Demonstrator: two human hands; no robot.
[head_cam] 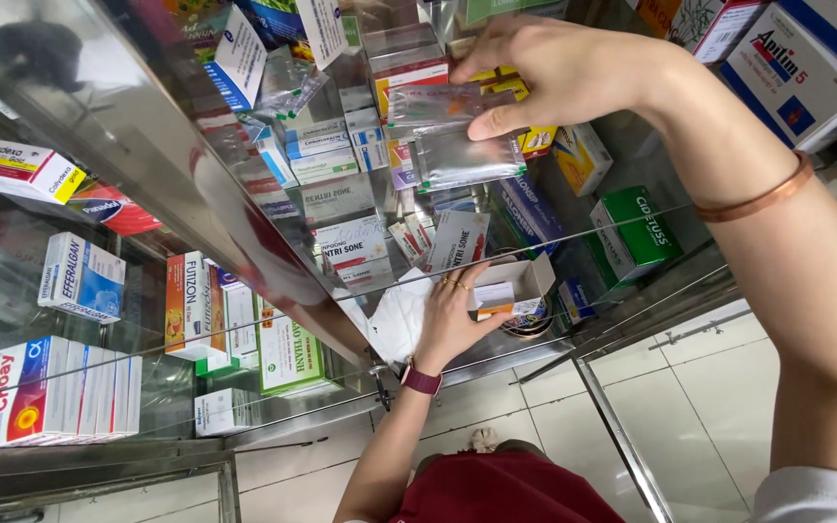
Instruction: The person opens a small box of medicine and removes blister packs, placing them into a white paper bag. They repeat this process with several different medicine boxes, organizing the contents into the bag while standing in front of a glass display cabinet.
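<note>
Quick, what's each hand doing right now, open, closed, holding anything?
Left hand: closed on the end of a small open box.
Right hand: closed, pinching clear plastic packets.

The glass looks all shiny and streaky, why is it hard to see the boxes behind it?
Head view: daylight glares off the slanted glass pane, washing a pale streak over the boxes behind it; the far top-left corner is dark and blurred; the right hand with its clear bags and the left hand on an open box look sharp.
</note>
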